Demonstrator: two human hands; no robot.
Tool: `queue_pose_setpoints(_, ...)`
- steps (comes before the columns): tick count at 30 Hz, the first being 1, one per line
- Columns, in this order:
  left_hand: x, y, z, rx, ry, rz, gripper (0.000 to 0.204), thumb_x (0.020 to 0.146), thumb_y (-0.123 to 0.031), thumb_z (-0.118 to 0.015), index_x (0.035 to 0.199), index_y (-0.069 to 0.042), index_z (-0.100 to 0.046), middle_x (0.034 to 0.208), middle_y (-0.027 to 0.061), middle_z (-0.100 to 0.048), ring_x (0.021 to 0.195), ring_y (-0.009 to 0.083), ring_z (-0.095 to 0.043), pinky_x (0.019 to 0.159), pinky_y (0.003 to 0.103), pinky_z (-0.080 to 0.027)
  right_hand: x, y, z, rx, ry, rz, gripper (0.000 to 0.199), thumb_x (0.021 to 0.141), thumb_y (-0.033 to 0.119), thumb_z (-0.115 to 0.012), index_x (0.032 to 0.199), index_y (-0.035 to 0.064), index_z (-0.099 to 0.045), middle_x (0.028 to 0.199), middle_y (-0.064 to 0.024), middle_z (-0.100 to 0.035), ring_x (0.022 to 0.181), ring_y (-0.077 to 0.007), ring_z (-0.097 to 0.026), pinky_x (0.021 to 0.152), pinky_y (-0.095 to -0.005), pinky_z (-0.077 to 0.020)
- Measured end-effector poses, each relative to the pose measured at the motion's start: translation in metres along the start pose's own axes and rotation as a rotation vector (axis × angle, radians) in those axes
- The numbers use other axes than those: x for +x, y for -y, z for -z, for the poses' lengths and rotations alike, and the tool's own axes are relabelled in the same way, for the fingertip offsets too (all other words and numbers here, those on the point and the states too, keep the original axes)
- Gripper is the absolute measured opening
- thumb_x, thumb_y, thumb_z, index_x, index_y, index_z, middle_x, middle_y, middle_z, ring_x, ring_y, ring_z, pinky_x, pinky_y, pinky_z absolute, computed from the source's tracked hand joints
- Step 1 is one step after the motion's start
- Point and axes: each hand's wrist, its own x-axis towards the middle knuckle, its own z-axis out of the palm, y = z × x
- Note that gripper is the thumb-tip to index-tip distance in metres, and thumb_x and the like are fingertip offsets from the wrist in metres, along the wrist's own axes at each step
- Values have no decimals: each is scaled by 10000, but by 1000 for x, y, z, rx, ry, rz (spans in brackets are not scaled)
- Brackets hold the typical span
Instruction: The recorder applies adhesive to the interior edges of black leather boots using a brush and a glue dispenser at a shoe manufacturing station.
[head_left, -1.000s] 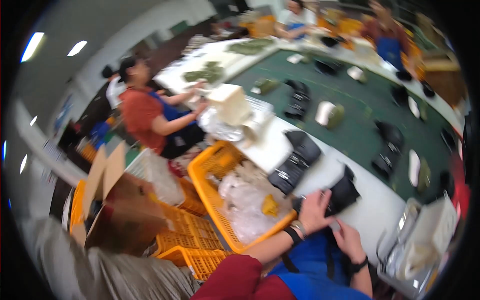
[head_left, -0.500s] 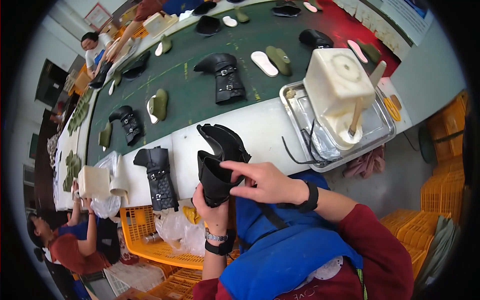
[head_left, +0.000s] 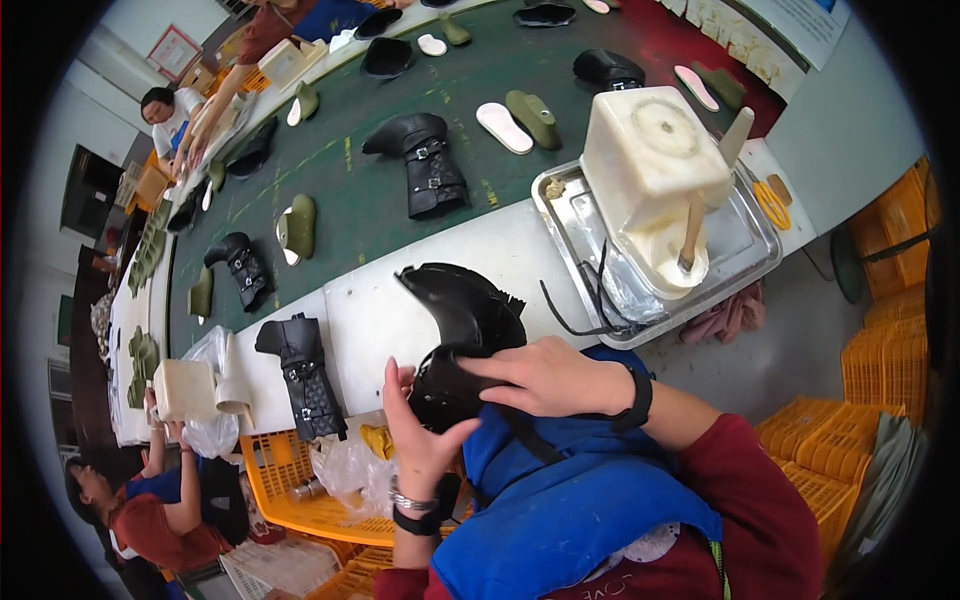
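At the white table edge before me, a black boot [head_left: 468, 305] lies with its toe pointing away to the left and its shaft toward me. My right hand [head_left: 560, 378] grips the shaft near its opening, fingers reaching over the black material; its thumb is hidden. My left hand [head_left: 425, 435] is open beside the shaft, fingers upright and thumb spread. Whether its palm touches the boot I cannot tell. To the left, another black boot [head_left: 305, 380] with buckled straps lies on the white ledge [head_left: 365, 345].
A metal tray [head_left: 560, 215] at right holds a pale plastic container [head_left: 655, 140] and a brush [head_left: 692, 225]. Yellow-handled scissors [head_left: 772, 203] lie beyond. The green belt [head_left: 340, 185] carries boots, green foot forms and insoles. Co-workers stand at left; an orange crate [head_left: 275, 500] sits below.
My left hand has let go of the boot's shaft and opened. My right hand has gone from pointing into the opening to gripping the shaft, which now lies lower and folded over.
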Motion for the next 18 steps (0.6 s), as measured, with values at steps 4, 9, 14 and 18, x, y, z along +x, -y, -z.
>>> queue_pose_setpoints(4, 29, 9, 25, -320, 378, 216, 1087, 630, -637, -702, 1361, 40, -268, 1188, 196, -519, 1098, 277, -518, 936, 356, -395, -4, 6, 5, -102, 179, 170, 425, 849, 246, -589, 1263, 197, -509, 757, -50, -549, 591, -272, -584, 521, -343, -475)
queue_pose_setpoints(9, 25, -5, 8, -388, 284, 220, 921, 625, -548, -757, 1238, 48, -415, 1075, 160, -594, 994, 238, -583, 845, 306, -456, -7, 0, 6, 15, 210, 107, 388, 839, 266, -595, 1209, 179, -520, 790, -73, -584, 697, -296, -614, 582, -386, -498)
queue_pose_setpoints(14, 12, -24, -2, -100, 79, 100, 371, 717, -160, -725, 1010, 31, -602, 1006, 143, -643, 908, 242, -617, 789, 321, -480, -7, 15, 7, -36, 285, 11, 368, 817, 374, -623, 929, 26, -587, 825, -112, -600, 726, -330, -611, 613, -404, -494)
queue_pose_setpoints(18, 3, -11, -7, 111, 47, -36, 456, 717, -213, -717, 1063, 38, -558, 988, 163, -628, 886, 280, -618, 763, 329, -484, -5, 24, 4, -42, 183, -17, 359, 825, 369, -616, 923, 23, -613, 798, -110, -596, 688, -307, -613, 569, -384, -488)
